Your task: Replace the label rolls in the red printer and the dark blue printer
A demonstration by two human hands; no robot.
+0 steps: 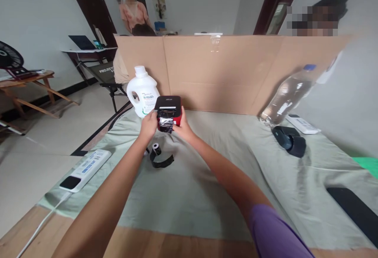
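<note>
Between my two hands is a small black-and-red receipt printer point(169, 104), with a shiny, crinkled patch on the side facing me. My left hand point(148, 125) grips its left side, and my right hand point(184, 127) closes on its right side near the lower corner. The fingers behind it are partly hidden. Below, on the cloth, stands a small paper roll point(156, 148) with a dark outside. A curled black strip point(163, 163) lies around its front. Just behind the printer, to the left, is a white detergent jug point(142, 90).
A cardboard panel point(218, 75) stands across the table's back. At left lies a white power strip point(85, 170) with a cable. On the right are a clear plastic bottle point(288, 96), a dark strap-like item point(289, 141) and a black phone point(354, 210). Two people are beyond the panel.
</note>
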